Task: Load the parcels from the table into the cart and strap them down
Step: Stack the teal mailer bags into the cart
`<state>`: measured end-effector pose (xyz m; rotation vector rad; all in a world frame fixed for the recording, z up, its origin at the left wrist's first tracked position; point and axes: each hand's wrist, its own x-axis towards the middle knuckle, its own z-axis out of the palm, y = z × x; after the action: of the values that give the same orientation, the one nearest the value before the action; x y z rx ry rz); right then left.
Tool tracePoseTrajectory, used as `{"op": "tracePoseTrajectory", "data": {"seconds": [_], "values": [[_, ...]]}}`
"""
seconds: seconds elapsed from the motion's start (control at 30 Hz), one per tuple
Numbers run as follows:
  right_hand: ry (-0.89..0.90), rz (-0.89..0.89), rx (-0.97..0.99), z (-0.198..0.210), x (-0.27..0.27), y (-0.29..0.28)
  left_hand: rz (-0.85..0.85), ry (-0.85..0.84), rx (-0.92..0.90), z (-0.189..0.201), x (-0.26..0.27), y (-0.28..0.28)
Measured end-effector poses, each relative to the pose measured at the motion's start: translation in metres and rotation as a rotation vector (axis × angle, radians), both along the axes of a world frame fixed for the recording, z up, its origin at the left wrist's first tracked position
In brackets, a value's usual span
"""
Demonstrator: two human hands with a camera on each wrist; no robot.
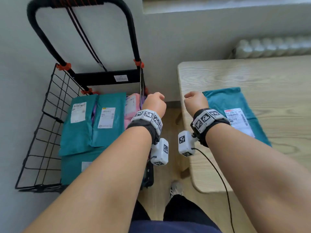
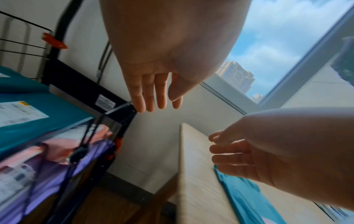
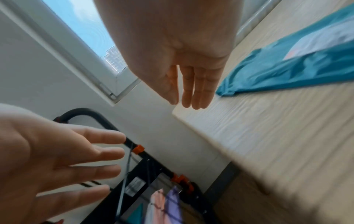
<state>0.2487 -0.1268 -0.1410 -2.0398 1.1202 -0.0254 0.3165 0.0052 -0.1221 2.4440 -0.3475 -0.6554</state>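
The black wire cart [image 1: 50, 115] stands on the left and holds two teal parcels [image 1: 84, 132] side by side, with a third teal one under my left forearm. A pink parcel [image 1: 132, 106] leans at its right wall over a purple one [image 2: 57, 174]. One teal parcel [image 1: 223, 100] with a white label lies flat on the wooden table [image 1: 252, 74]. My left hand [image 1: 154, 101] hovers at the cart's right rim, fingers straight and empty [image 2: 153, 94]. My right hand [image 1: 195, 100] hovers over the table's left edge beside that parcel, also empty with straight fingers [image 3: 191, 91].
A dark elastic cord [image 1: 84, 36] hangs from the cart's black handle down to the back bar. The cart stands against a white wall. A radiator [image 1: 272, 46] runs behind the table under a window. My shoe [image 1: 175, 188] is on the wooden floor between cart and table.
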Motion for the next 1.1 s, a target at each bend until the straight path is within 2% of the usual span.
{"op": "tracePoseTrajectory", "data": {"seconds": [0.3, 0.47, 0.6, 0.87, 1.0, 1.1], "values": [[0.187, -0.21, -0.053, -0.018, -0.112, -0.101, -0.226, 0.141, 0.023, -0.01, -0.093, -0.103], [0.266, -0.318, -0.051, -0.032, -0.154, -0.132, -0.279, 0.203, 0.036, -0.021, -0.128, -0.128], [0.297, -0.336, -0.034, -0.04, -0.17, -0.14, -0.293, 0.227, 0.067, -0.037, -0.145, -0.138], [0.346, -0.352, -0.012, -0.044, -0.181, -0.141, -0.183, 0.261, 0.024, -0.054, -0.154, -0.152], [0.342, -0.333, 0.029, -0.048, -0.18, -0.134, -0.058, 0.377, -0.017, -0.063, -0.151, -0.147], [0.314, -0.31, 0.047, -0.048, -0.176, -0.124, 0.052, 0.534, -0.05, -0.073, -0.149, -0.138]]}}
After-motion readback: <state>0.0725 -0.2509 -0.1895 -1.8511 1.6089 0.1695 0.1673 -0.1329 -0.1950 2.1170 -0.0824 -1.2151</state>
